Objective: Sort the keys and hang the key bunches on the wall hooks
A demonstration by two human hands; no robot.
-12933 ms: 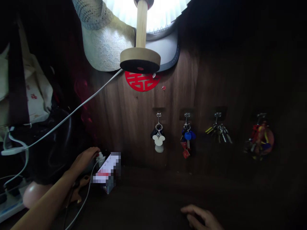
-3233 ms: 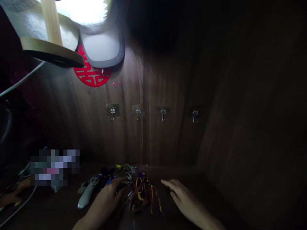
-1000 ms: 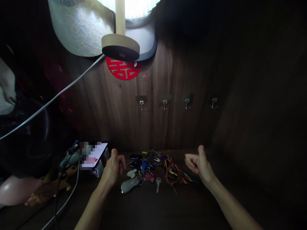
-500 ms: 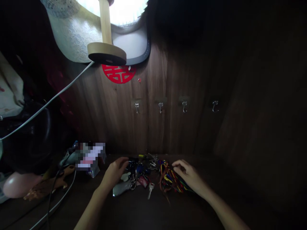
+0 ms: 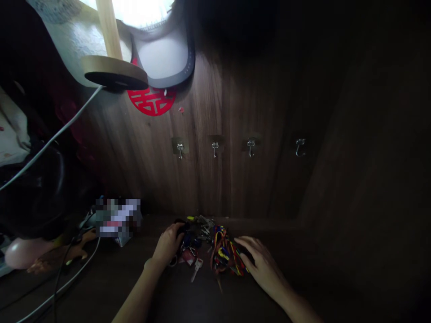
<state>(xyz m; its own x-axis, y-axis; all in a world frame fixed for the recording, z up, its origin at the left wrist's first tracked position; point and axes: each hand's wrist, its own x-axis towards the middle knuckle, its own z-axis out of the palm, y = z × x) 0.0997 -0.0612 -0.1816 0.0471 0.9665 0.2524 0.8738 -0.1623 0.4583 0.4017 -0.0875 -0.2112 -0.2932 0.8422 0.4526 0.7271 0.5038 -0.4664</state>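
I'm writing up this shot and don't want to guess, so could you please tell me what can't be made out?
In the head view:
Left hand: it covers one side of the keys, so its grip cannot be judged.
Right hand: too dim to tell whether it touches the coloured straps.
Red ornament: upper part mostly hidden by the lamp and cap.
Lamp: top cut off by the upper edge.
Pixelated patch: masks what lies there.

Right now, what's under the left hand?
At the edge of the left hand, a metal ring shows, with a red tag nearby. Whatever is under the palm is covered, so I can't tell.
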